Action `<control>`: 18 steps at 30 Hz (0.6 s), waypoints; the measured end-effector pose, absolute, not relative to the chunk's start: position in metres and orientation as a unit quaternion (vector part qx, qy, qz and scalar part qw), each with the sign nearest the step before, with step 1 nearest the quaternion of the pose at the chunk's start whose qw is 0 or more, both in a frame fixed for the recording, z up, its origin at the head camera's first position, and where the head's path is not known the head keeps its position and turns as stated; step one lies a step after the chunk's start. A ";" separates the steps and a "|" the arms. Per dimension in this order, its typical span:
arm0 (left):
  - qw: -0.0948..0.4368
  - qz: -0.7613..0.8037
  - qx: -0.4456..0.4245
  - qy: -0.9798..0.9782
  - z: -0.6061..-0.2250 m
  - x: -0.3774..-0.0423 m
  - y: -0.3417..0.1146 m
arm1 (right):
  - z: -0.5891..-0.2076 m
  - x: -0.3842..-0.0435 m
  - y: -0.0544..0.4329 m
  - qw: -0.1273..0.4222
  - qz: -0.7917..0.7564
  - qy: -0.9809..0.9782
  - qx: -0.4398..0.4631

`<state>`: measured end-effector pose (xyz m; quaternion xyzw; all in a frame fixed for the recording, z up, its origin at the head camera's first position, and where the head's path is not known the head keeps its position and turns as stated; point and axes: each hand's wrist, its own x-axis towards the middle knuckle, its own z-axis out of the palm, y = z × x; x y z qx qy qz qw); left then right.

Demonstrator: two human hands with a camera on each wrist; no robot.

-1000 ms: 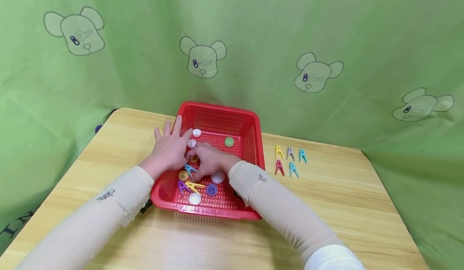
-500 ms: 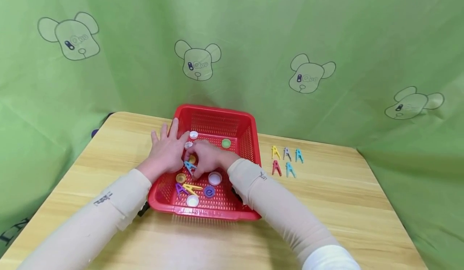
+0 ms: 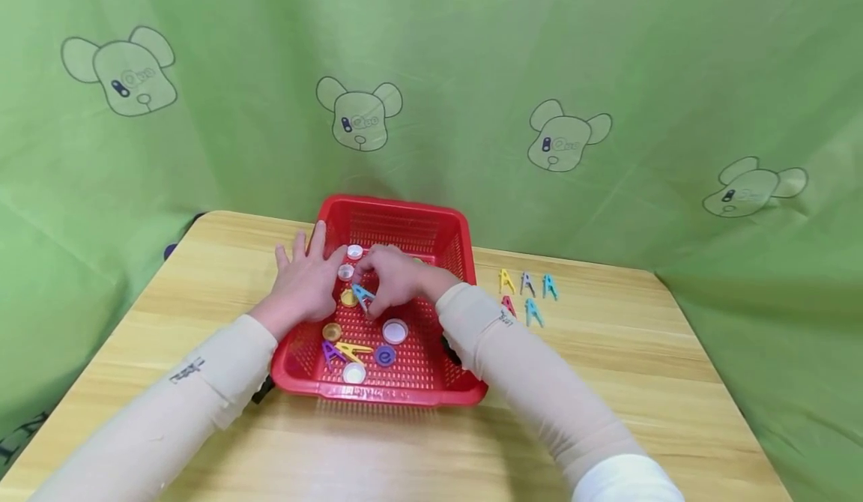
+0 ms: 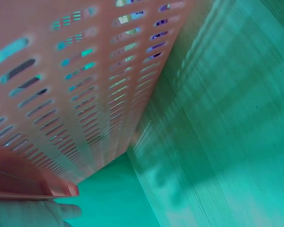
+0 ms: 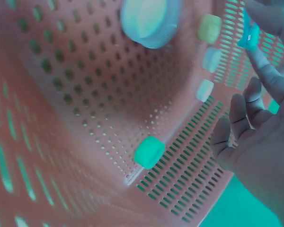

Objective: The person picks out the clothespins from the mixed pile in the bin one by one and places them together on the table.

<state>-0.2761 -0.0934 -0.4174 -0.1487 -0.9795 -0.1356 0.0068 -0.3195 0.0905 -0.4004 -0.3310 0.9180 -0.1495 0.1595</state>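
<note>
My right hand (image 3: 398, 277) is inside the red basket (image 3: 377, 395), where thumb and index finger pinch a blue clothespin (image 3: 362, 294). In the right wrist view that clothespin (image 5: 250, 35) hangs from the fingertips, raised over the basket floor. My left hand (image 3: 306, 285) rests on the basket's left rim with fingers spread and straight. A yellow cap (image 3: 348, 297) and a small white cap (image 3: 346, 272) lie between the two hands. Lower in the basket are a purple clothespin (image 3: 330, 352) and a yellow clothespin (image 3: 352, 351).
More caps lie in the basket: a large white cap (image 3: 395, 330), a purple cap (image 3: 385, 356) and an amber cap (image 3: 332, 332). On the table to the right sit several clothespins, among them a red clothespin (image 3: 509, 306). Behind the table hangs a green curtain (image 3: 445, 112).
My right hand has lifted the blue clothespin a little up and to the right, uncovering the yellow cap. My left hand stays on the rim; the whole view shifts slightly left.
</note>
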 end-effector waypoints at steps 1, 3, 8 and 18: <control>0.006 -0.135 -0.148 -0.980 -0.418 -0.276 -0.093 | -0.398 -0.320 0.093 0.157 -0.152 0.919 -0.328; 0.005 -0.135 -0.148 -0.980 -0.418 -0.276 -0.093 | -0.393 -0.320 0.097 0.153 -0.164 0.920 -0.322; 0.003 -0.135 -0.148 -0.980 -0.420 -0.277 -0.093 | -0.383 -0.319 0.107 0.158 -0.198 0.919 -0.302; 0.003 -0.130 -0.146 -0.981 -0.420 -0.276 -0.092 | -0.366 -0.320 0.122 0.159 -0.232 0.919 -0.277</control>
